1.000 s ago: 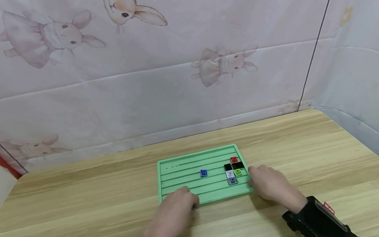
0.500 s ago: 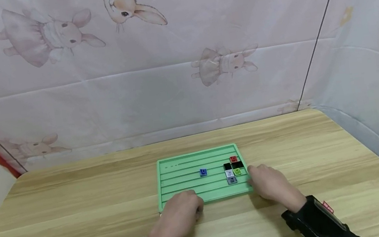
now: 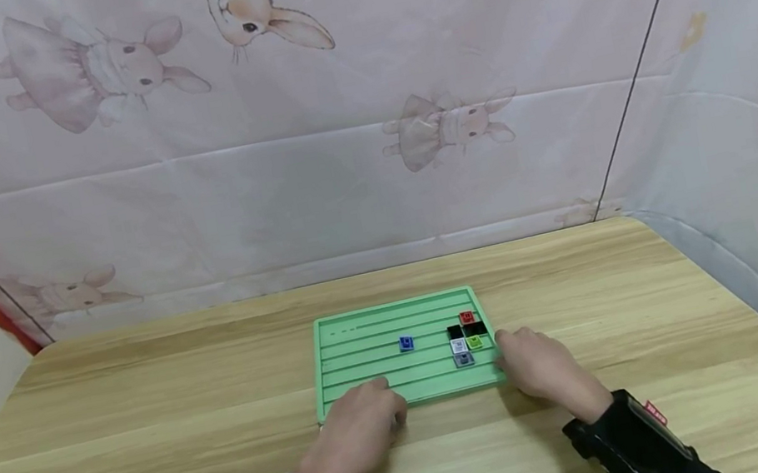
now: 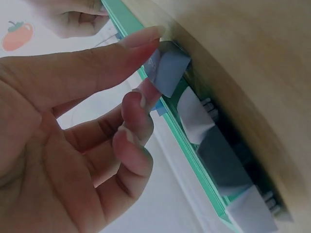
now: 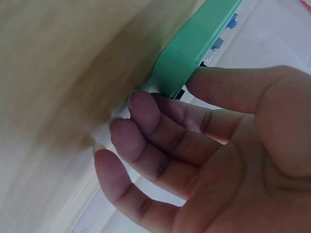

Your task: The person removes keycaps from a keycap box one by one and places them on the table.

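My left hand [image 3: 361, 436] is at the front edge of a green ridged tray [image 3: 349, 327]. In the left wrist view its thumb and forefinger pinch a grey-blue keycap [image 4: 173, 70] with faint lettering; the other fingers are curled. A white keycap [image 4: 193, 115], a dark grey keycap [image 4: 221, 162] and another white keycap [image 4: 251, 209] line the tray's front side there, mostly hidden by the hand in the head view. My right hand [image 3: 542, 367] holds the tray's near right corner between thumb and forefinger, its other fingers curled by the tabletop.
On the tray, a blue keycap [image 3: 406, 343] sits alone near the middle. Toward the right, a red keycap [image 3: 467, 317], a lime keycap [image 3: 474, 343] and several black, white and grey ones cluster. The wooden table [image 3: 151, 412] meets a rabbit-print curtain [image 3: 313, 206] behind.
My left hand has shifted slightly right and down along the tray's front edge, then stayed nearly still. My right hand has kept its place at the corner.
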Motion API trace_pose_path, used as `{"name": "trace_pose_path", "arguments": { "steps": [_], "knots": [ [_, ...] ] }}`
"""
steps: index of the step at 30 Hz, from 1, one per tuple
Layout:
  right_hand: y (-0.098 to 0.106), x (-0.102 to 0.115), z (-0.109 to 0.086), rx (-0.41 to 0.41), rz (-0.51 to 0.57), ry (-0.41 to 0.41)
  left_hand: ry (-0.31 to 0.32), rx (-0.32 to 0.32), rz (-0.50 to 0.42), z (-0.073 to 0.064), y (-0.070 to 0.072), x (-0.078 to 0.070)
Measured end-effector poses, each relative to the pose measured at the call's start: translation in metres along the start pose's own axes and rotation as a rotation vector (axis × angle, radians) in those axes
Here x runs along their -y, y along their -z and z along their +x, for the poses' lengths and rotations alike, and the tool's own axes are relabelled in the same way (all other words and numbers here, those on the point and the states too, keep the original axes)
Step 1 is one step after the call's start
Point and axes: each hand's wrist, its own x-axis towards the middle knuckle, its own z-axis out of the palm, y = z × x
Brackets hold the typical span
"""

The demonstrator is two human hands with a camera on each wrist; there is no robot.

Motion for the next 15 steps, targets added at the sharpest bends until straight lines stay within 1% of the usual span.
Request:
{"name": "trace_pose_path", "arguments": {
  "steps": [7,15],
  "knots": [
    [-0.0001,-0.0006,0.0001,-0.002,-0.002,0.003,0.021,0.014,-0.004,-0.0013,0.0040,-0.0009],
    [-0.0002,-0.0010,0.0000,0.003,0.010,-0.001,0.009,0.007,-0.005,-0.0012,0.0031,-0.0006]
  ]
}}
